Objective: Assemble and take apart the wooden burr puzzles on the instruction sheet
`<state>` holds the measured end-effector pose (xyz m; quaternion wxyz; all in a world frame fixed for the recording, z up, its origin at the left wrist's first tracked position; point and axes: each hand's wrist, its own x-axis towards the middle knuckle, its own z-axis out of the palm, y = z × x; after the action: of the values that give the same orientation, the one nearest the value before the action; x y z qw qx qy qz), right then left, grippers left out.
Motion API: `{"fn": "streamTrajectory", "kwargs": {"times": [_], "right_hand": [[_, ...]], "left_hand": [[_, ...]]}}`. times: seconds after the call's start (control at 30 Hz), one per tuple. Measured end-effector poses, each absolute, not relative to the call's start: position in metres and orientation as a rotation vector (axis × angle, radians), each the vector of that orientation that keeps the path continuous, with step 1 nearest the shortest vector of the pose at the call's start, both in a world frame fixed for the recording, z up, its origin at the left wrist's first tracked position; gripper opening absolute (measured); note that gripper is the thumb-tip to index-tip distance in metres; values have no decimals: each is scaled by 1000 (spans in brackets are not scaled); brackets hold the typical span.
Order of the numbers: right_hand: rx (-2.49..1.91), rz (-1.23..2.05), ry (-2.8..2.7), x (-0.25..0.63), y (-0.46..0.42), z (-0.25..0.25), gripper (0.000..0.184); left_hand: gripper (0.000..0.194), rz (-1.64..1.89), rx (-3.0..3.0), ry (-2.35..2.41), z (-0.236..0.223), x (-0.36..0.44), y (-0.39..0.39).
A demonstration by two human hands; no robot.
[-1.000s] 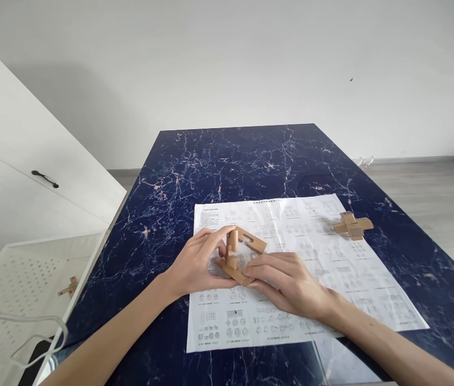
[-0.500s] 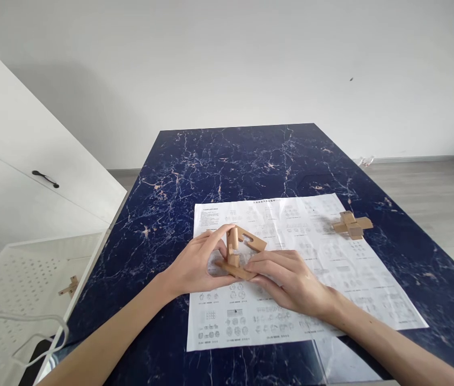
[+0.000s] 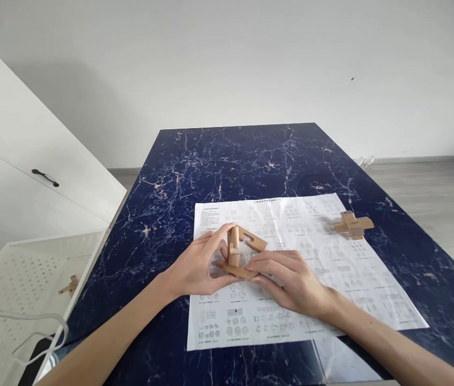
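Note:
My left hand (image 3: pixel 197 264) curls around an upright notched wooden puzzle piece (image 3: pixel 233 244), index finger on its top and thumb low by its foot. That piece stands on a flat wooden puzzle piece (image 3: pixel 240 271), whose right end my right hand (image 3: pixel 291 279) pinches between fingers and thumb. Just behind, a wooden piece with a cut-out slot (image 3: pixel 253 239) lies slanted on the printed sheet (image 3: pixel 251 327); whether it touches the upright piece I cannot tell. My fingers hide parts of the two held pieces.
An assembled wooden cross puzzle (image 3: pixel 352 225) sits at the sheet's right edge on the dark blue marbled table (image 3: pixel 227 161). Left of the table stand a white perforated basket (image 3: pixel 21 279) with a wooden piece (image 3: pixel 70 287) in it, a white cable (image 3: pixel 17 317) and a white cabinet (image 3: pixel 29 134).
The flat piece has tilted slightly and its right end has shifted a little to the right in my right hand. The upright piece has turned slightly. Both hands stay nearly in place.

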<state>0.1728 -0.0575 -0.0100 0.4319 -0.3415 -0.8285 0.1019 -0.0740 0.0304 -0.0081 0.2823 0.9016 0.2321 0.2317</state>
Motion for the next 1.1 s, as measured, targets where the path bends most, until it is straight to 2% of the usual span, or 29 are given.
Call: {"fn": "streamTrajectory", "kwargs": {"times": [0.3, 0.87, 1.1], "right_hand": [[-814, 191, -2080, 168, -59, -6, 11], [-790, 290, -2074, 168, -59, -7, 13], [-833, 167, -2057, 165, -60, -3, 13]], "left_hand": [[94, 700, 2428, 543, 0, -70, 29], [97, 625, 2447, 533, -8, -74, 30], [100, 626, 2362, 543, -5, -71, 28]]}}
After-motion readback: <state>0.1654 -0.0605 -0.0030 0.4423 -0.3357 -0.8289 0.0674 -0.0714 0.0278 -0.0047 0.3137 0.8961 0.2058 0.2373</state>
